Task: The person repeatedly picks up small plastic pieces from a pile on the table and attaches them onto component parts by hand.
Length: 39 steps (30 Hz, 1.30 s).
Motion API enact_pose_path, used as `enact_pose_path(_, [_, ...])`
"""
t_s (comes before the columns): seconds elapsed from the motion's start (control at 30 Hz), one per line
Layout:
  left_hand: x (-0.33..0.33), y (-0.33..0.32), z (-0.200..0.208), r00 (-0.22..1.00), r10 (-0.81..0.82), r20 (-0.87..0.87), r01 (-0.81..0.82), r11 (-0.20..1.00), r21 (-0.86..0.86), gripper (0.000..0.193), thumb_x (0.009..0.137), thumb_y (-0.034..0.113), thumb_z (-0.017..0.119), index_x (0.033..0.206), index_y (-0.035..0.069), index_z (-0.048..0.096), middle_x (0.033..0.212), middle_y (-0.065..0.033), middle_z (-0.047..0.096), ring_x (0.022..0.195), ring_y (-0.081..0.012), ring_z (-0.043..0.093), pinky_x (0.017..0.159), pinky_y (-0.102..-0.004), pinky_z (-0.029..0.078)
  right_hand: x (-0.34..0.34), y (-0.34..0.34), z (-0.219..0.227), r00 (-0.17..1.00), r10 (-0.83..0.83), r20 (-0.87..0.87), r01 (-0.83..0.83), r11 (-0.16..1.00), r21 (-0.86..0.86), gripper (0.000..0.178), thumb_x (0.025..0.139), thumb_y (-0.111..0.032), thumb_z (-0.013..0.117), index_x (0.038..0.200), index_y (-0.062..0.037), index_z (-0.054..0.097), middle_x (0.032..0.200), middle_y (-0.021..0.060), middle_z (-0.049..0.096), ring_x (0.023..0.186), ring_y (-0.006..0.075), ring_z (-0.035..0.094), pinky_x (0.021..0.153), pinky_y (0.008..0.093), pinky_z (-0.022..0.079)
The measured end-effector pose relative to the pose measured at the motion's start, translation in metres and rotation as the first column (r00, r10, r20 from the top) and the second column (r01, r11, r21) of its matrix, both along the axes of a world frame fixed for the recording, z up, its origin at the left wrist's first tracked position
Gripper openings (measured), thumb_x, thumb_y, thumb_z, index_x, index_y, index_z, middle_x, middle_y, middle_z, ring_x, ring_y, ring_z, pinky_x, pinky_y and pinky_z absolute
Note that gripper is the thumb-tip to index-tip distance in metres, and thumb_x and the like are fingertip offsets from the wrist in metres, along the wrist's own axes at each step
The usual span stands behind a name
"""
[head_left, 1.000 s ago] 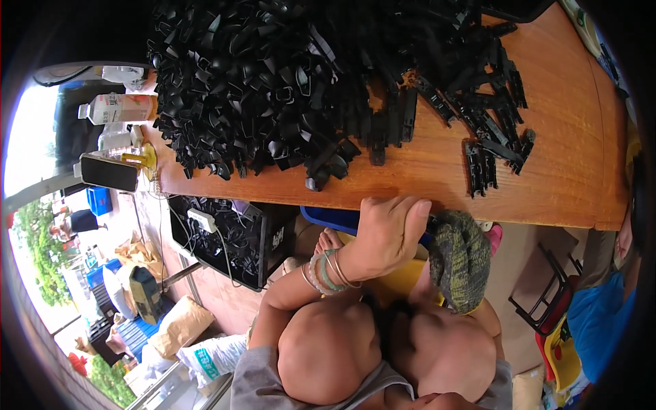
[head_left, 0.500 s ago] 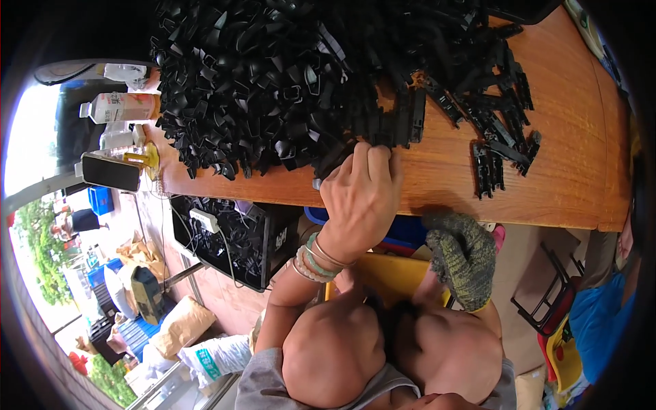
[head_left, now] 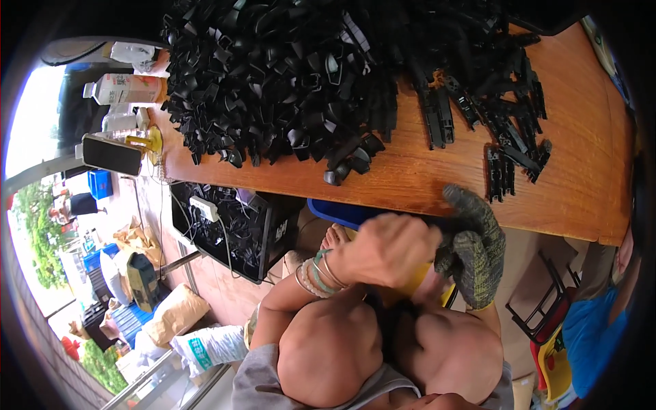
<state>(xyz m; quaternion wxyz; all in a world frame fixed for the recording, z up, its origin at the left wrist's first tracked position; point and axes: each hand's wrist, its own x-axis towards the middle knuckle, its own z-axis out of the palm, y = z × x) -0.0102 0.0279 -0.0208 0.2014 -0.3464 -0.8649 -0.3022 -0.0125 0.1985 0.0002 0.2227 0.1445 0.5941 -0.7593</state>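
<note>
**Wooden table bears sprawling heap of black parts**

One table fills the upper view, with open wood along its near edge and right side. One heap, too tangled to count, crowds the left and middle. One black bin, full of small parts, sits below the near edge at left. One gloved right hand overlaps the near edge, one finger stretched up, the others bent; whether it grips anything cannot be told. Just beside it, one bare left hand, blurred, curls closed; its contents cannot be seen. Beyond both hands on the table, two narrow black strips lie side by side, ends toward the near edge, long axes running far to near.
</note>
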Motion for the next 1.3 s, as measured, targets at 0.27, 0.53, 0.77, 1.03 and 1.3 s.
enact_pose_path(0.27, [-0.022,-0.037,0.003,0.89,0.452,0.05,-0.45,0.891,-0.059,0.026,0.064,-0.001,0.062,0.09,-0.001,0.061,0.076,-0.0065,0.051,0.056,-0.02,0.051,0.046,-0.0282,0.041,0.003,0.007,-0.003,0.995,-0.099,-0.027,0.099,0.995,-0.011,0.013,0.085,-0.006,0.059,0.096,0.0022,0.062,0.064,0.0043,0.057,0.044,0.0074,0.044,0.039,0.0199,0.032])
enact_pose_path(0.53, [-0.039,-0.038,0.003,0.877,0.479,0.038,-0.444,0.838,-0.317,0.034,0.065,0.004,0.055,0.098,0.0,0.058,0.086,-0.01,0.047,0.075,-0.0224,0.051,0.058,-0.0301,0.045,0.004,-0.004,0.0,0.99,-0.059,0.128,0.072,0.993,-0.098,0.017,0.085,-0.005,0.059,0.1,0.0016,0.061,0.068,0.0052,0.059,0.049,0.0084,0.048,0.042,0.0205,0.037])
enact_pose_path(0.77, [-0.041,-0.004,-0.008,0.866,0.498,0.034,-0.495,0.866,-0.078,0.021,0.073,0.001,0.067,0.091,0.003,0.057,0.077,-0.0089,0.053,0.058,-0.0248,0.055,0.048,-0.0315,0.043,0.002,-0.003,0.0,0.999,-0.017,0.03,0.018,0.999,-0.044,0.026,0.085,-0.005,0.057,0.111,0.0015,0.056,0.085,0.0106,0.064,0.056,0.0103,0.053,0.049,0.021,0.043])
enact_pose_path(1.03, [-0.017,-0.008,-0.005,0.84,0.526,0.131,-0.492,0.842,-0.223,0.016,0.075,0.01,0.068,0.08,0.003,0.054,0.072,-0.0074,0.048,0.057,-0.0213,0.051,0.046,-0.0309,0.04,0.001,-0.002,-0.004,0.998,-0.039,0.042,0.044,0.992,-0.117,0.03,0.087,-0.006,0.055,0.115,0.0022,0.054,0.097,0.0143,0.065,0.057,0.0102,0.053,0.051,0.0207,0.045])
enact_pose_path(1.3, [-0.011,-0.006,0.017,0.718,0.075,0.692,-0.438,0.821,0.366,0.007,0.076,-0.006,0.064,0.082,-0.003,0.061,0.064,-0.0082,0.062,0.047,-0.0095,0.057,0.042,-0.02,0.041,-0.003,0.0,0.005,0.997,-0.078,-0.012,0.078,0.997,0.015,0.026,0.087,-0.012,0.056,0.106,0.0039,0.058,0.087,0.0067,0.063,0.055,0.0063,0.046,0.048,0.0187,0.036])
